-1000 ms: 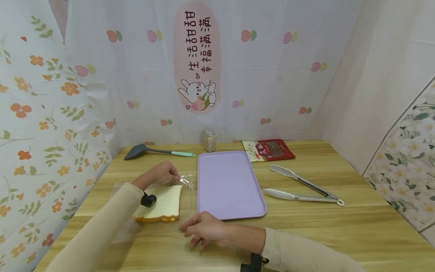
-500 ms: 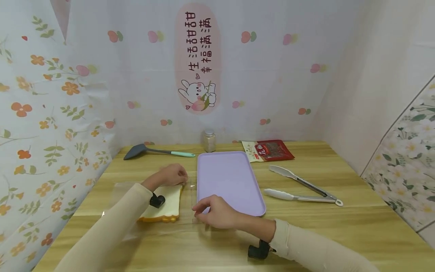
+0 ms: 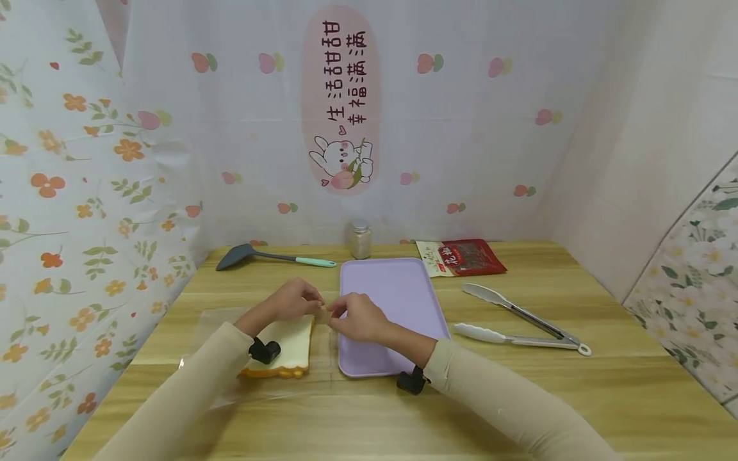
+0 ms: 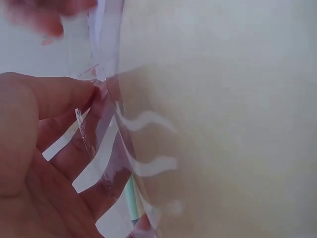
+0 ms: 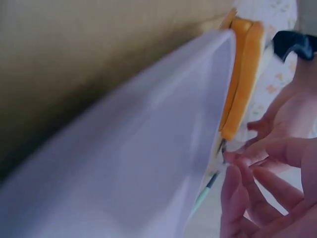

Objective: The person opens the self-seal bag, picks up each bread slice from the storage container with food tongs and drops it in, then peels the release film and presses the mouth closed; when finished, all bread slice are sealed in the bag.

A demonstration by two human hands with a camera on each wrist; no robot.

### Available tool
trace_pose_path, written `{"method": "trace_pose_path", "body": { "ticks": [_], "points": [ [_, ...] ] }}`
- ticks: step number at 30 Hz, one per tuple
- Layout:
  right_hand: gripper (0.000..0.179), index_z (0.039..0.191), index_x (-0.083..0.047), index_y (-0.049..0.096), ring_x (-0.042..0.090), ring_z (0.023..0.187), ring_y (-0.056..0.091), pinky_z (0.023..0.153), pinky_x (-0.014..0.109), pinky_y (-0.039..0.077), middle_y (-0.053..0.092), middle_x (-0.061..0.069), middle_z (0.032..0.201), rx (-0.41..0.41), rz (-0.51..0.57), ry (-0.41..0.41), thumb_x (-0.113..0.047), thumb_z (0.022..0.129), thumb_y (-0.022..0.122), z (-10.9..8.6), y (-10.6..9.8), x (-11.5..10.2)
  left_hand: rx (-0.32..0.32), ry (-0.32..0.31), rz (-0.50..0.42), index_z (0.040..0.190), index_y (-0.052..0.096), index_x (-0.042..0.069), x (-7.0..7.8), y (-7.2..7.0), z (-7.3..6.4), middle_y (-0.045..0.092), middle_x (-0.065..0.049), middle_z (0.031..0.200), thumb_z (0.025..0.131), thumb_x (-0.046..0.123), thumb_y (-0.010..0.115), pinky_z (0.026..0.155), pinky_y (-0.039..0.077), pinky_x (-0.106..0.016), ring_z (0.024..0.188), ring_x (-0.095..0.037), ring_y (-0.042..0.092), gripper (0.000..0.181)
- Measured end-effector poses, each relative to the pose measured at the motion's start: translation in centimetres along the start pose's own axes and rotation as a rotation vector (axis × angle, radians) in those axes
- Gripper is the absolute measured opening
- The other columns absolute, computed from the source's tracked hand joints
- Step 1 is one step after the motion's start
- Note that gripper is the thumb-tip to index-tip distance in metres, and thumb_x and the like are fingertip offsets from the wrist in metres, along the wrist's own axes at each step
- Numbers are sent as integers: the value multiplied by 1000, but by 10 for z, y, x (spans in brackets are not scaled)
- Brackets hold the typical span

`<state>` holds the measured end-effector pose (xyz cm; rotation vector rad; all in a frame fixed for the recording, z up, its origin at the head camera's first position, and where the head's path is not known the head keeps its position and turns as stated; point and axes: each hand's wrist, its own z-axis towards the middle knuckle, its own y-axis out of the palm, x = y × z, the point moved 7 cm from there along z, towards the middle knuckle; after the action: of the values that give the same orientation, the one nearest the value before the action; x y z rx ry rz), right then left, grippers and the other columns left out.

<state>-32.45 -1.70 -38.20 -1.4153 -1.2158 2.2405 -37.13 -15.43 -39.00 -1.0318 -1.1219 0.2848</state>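
A bread slice point(image 3: 291, 337) with an orange-brown crust lies at the left of the table inside a clear plastic bag point(image 3: 320, 379). My left hand point(image 3: 294, 299) is over the bread's far right corner. In the left wrist view its thumb and forefinger pinch the edge of the clear film point(image 4: 130, 144). Close by on the right, my right hand point(image 3: 360, 318) hovers over the left side of the lilac tray point(image 3: 398, 275). Its fingers point(image 5: 247, 193) are loosely bent near the left fingertips, and no held thing shows between them.
Behind the hands lie a spatula point(image 3: 248, 253) with a mint handle, a glass jar point(image 3: 360, 242) and a red packet point(image 3: 475, 257). Spread tongs point(image 3: 519, 339) rest to the tray's right. Printed curtains surround the table.
My right hand has moved up and away from the table's front, from below the tray's corner to beside the left fingertips. The left hand has shifted slightly right, still at the bag's edge.
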Motion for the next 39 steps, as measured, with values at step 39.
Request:
{"method": "trace_pose_path", "body": {
  "ticks": [39],
  "points": [
    [17, 84, -16, 81, 5, 54, 53, 46, 23, 42, 65, -13, 63, 92, -149, 115, -22, 94, 69, 30, 9, 9, 3, 62, -117, 96, 75, -1, 6, 6, -12, 75, -12, 91, 95, 1, 63, 73, 49, -29, 82, -11, 62, 13]
  ]
}}
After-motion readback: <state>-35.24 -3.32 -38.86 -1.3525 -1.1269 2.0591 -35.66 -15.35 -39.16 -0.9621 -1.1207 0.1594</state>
